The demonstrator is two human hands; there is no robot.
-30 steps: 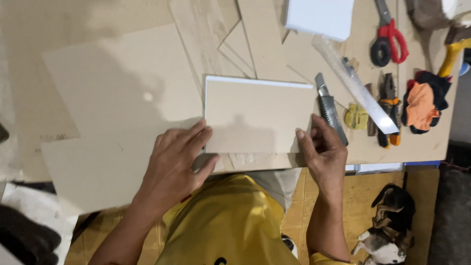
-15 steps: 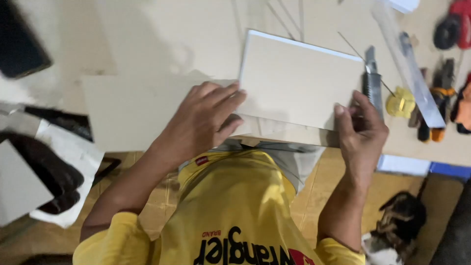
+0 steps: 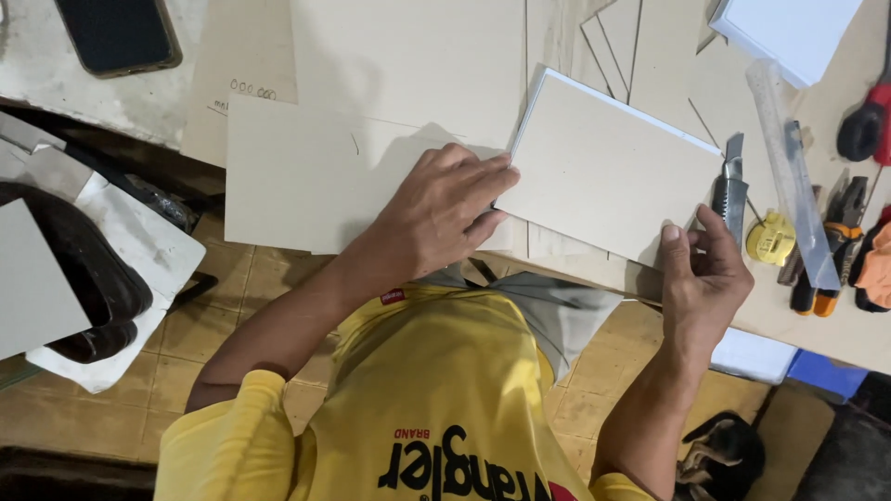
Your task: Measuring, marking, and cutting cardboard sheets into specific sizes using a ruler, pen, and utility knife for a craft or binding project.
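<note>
The left hand's fingertips (image 3: pixel 494 182) lie flat and spread, released rather than clenched, pressing on the 9 o'clock edge of the beige panel (image 3: pixel 613 172), with the left hand (image 3: pixel 444 221) resting on the large cardboard sheet (image 3: pixel 297 181) beneath. The thumb (image 3: pixel 670 243) of the right hand (image 3: pixel 707 278) sits on the panel's 5 o'clock corner; the other fingers curl loosely beside it, and I cannot tell whether any of them reach under the board to pinch it.

The panel, 1 white-edged rectangle, lies tilted on the worktable (image 3: pixel 840 320) at about 1 o'clock from the person's chest, on top of other cut board pieces.

The step in hand looks like steadying and squaring the panel between the 2 hands. A next move would call for firm downward pressure from the left palm so the board does not slide.

At 3 o'clock of the panel lies a utility knife (image 3: pixel 730 186), just beside the right fingers, then a metal ruler (image 3: pixel 791 167), a yellow tape measure (image 3: pixel 770 239) and red-handled scissors (image 3: pixel 868 125). A phone (image 3: pixel 116 32) lies at 10 o'clock.
</note>
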